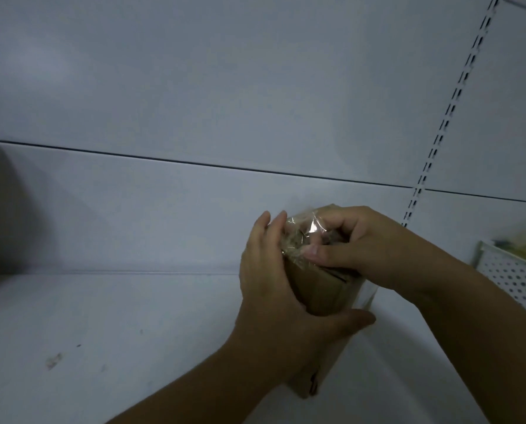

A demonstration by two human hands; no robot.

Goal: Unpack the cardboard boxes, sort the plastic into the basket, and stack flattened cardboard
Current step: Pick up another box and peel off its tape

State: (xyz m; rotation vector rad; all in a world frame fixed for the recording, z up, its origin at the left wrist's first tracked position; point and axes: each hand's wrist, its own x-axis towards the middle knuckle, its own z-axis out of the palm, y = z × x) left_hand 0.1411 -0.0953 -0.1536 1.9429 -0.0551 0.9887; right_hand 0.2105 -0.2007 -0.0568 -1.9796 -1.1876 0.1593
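In the head view, a brown cardboard box (322,289) stood a little right of the middle, over a pale shelf (133,325) that ran across the near part of the scene. Both hands were on it. The left hand (274,286) was wrapped around the box's left side, its fingers (267,231) reaching up toward the top and its thumb (353,321) curled under the near lower edge, so the hand was closed around the box. The right hand (359,240) came in from the right and sat on top of the box with its fingers bent tight, pinching a crinkled piece of clear plastic (304,231) that covered the box's upper end. The plastic bunched up between the two hands and caught the light. A lower corner of cardboard (309,384) showed beneath the left wrist; whether it belonged to the same box could not be told.

At the far right edge stood a white basket (518,280) with a perforated wall, well apart from the box, holding something yellowish and blurred. Behind everything rose a plain white back panel (225,87), crossed by a dark horizontal seam, with a slotted upright strip (451,111) on the right.
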